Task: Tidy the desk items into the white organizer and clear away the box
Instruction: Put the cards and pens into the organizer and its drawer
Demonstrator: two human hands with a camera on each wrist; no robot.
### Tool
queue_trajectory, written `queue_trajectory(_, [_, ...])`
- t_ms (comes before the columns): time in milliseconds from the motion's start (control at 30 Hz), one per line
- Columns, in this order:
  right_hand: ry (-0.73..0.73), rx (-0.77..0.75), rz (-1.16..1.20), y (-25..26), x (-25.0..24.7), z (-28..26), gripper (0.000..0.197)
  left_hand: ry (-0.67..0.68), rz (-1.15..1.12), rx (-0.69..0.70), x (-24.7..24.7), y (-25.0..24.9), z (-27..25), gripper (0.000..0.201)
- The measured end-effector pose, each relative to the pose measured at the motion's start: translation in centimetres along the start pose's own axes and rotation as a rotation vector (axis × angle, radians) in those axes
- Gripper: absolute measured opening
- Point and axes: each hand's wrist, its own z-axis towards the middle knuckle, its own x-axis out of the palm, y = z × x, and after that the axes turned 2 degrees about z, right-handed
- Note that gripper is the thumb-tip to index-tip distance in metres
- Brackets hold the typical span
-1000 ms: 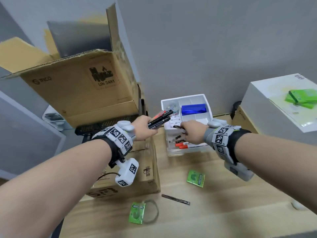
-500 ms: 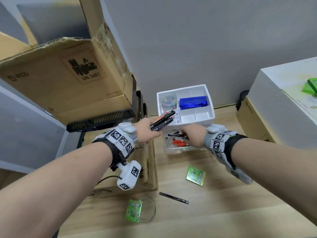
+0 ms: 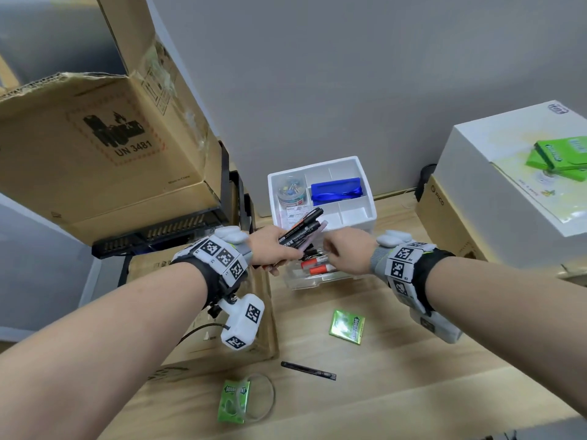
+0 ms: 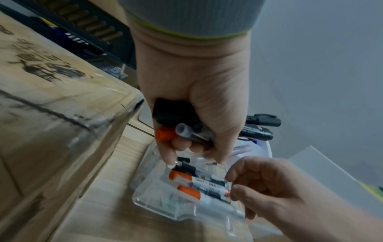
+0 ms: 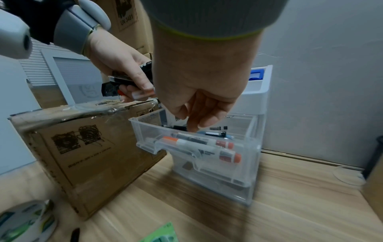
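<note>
The white organizer [image 3: 365, 198] stands against the wall, with its clear drawer [image 3: 317, 281] pulled out toward me. Orange-capped markers [image 3: 317, 265] lie in the drawer [image 5: 145, 131]. My left hand [image 3: 276, 249] grips a bundle of black markers and pens [image 3: 301, 231] just left of and above the drawer. In the left wrist view my left hand [image 4: 192, 144] has its fingers curled round the bundle [image 4: 182, 129]. My right hand [image 3: 333, 249] hovers over the drawer. Its fingers [image 5: 192, 121] hang loosely down into the drawer and hold nothing.
A small cardboard box [image 3: 222, 344] lies left of the drawer, below a large open carton [image 3: 111, 154]. On the desk lie two green gum packs [image 3: 347, 327] [image 3: 233, 401], a black pen [image 3: 308, 370] and a clear ring [image 3: 270, 395]. A white box [image 3: 508, 185] stands right.
The right hand pinched a dark pen a second ago; now it is empty over the drawer. The left hand still grips its bundle, now closer to the drawer.
</note>
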Motion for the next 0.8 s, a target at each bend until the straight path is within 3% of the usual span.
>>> queue_trajectory(267, [-0.037, 0.119, -0.044, -4.0, 0.1, -2.7, 0.010, 0.092, 0.152, 0.079, 3.2, -1.1, 2.6, 0.012])
queue_trajectory(400, [-0.094, 0.137, -0.021, -5.1, 0.0, -3.8, 0.014, 0.057, 0.213, 0.083, 4.6, -1.5, 3.8, 0.012])
queue_trajectory(533, [-0.109, 0.157, -0.012, -5.9, 0.4, -4.4, 0.022, -0.025, 0.330, 0.143, 5.8, -1.9, 4.7, 0.024])
queue_trajectory(800, [-0.135, 0.157, -0.007, -6.8, 0.6, -4.6, 0.023, 0.009, 0.369, 0.174, 6.2, -1.5, 5.6, 0.009])
